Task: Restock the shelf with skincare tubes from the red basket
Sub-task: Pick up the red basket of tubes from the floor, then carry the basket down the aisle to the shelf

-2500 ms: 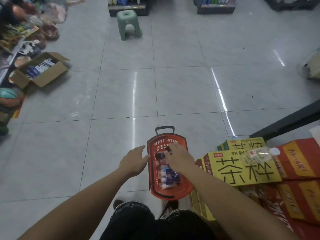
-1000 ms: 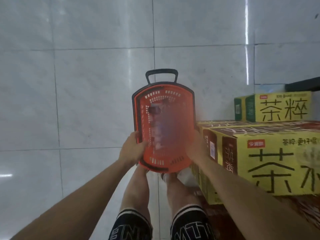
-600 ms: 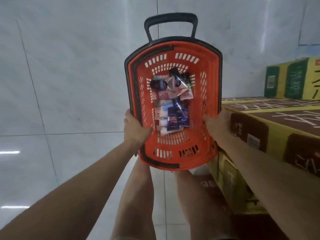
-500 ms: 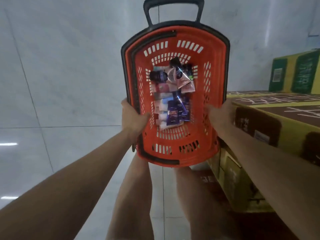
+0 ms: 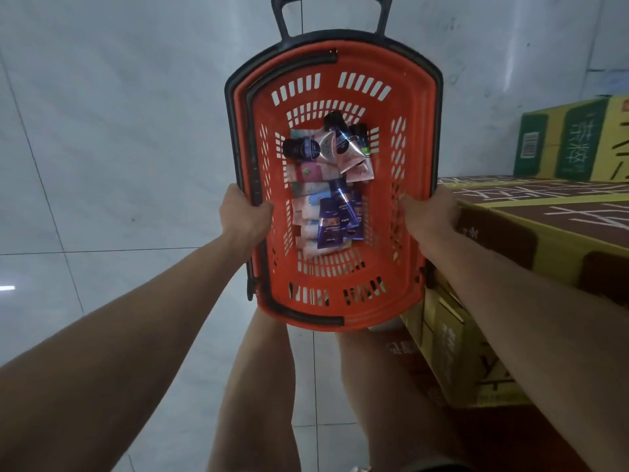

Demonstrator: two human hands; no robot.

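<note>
I hold the red basket (image 5: 413,137) up in front of me, off the floor. Its black pull handle (image 5: 330,8) points away from me. My left hand (image 5: 243,214) grips the left rim, thumb over the edge. My right hand (image 5: 427,216) grips the right rim in the same way. Several skincare tubes (image 5: 328,185) lie in a loose pile on the basket's bottom: pink, white and dark blue ones, plus a dark round jar. No shelf is in view.
Stacked yellow and brown cartons (image 5: 544,233) stand close on my right, beside the basket's right wall, with a green and yellow carton (image 5: 571,141) on top. Grey tiled floor (image 5: 102,131) spreads out on the left. My bare legs (image 5: 258,386) are below the basket.
Both hands took the basket by its sides and lifted it off the floor toward me. It now fills more of the view, and my head has tilted down.
</note>
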